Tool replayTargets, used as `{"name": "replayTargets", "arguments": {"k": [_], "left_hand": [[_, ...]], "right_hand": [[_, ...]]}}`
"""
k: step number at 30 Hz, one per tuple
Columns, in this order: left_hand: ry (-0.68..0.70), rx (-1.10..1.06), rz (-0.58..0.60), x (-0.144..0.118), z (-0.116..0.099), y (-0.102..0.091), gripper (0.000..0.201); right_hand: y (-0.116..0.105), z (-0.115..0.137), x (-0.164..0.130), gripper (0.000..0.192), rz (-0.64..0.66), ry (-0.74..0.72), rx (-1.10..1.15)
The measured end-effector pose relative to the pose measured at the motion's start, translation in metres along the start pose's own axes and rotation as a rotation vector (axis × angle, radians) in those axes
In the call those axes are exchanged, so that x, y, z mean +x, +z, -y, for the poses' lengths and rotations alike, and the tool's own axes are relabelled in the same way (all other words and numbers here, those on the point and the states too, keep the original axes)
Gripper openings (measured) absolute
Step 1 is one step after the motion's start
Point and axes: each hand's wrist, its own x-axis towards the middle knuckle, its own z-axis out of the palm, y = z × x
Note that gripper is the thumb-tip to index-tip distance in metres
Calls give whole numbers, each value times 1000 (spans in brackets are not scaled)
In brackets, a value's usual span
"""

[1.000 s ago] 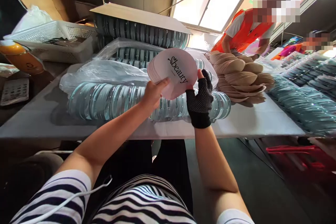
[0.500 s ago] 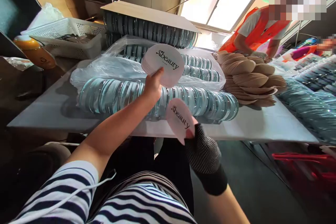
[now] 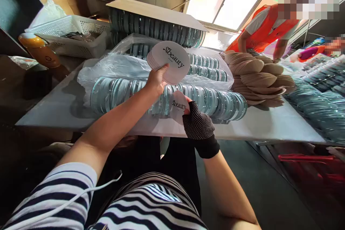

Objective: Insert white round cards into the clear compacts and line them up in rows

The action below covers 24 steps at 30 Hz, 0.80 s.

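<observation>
Far left: orange bottle (image 3: 40, 52) standing at the desk (image 3: 269, 125) edge. Next to it a white perforated basket (image 3: 70, 30), something dark inside, can't tell what.

Centre-left: clear plastic bag (image 3: 113, 66) lying open on the desk, holding rows of round clear-lidded compacts on edge; front row (image 3: 121, 95) runs left to right across the near edge of the desk. Behind the bag, a shallow tray of more compacts (image 3: 156, 30) with a flat cardboard sheet (image 3: 153, 9) lying on top of them.

Left hand (image 3: 156, 81) is closed around a stack of round white cards (image 3: 168, 61) printed "Sbeauty", held up over the bagged rows, printed face toward the camera. Thumb on the front, fingers behind.

Right hand (image 3: 198, 124), in a black dotted fingerless glove, pinches a single card (image 3: 179, 106) of the same print, just below the stack and right in front of the front row of compacts. Card and stack are close but apart.

Right of centre: loose pile of tan oval pads (image 3: 256, 77) straight on the desk, not in any container.

Far right: more rows of compacts (image 3: 315, 111) lined up on the desk. A person in an orange vest (image 3: 262, 30) leans over the far side, hands down by the tan pile.
</observation>
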Motion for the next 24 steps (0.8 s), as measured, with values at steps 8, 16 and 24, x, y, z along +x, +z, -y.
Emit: {"name": "replayTargets", "arguments": {"k": [8,16,24], "left_hand": [[39,2,-47,-2,4,-6,42],[18,-14,-79,-5,-1,-8,39],[23,-59,-106,-5,0,-11,35]], "right_hand": [[59,4,37,44,6,-53,72],[62,-6,37,29,-45,-1,65],[50,0,51,30,149,-93,5]]}}
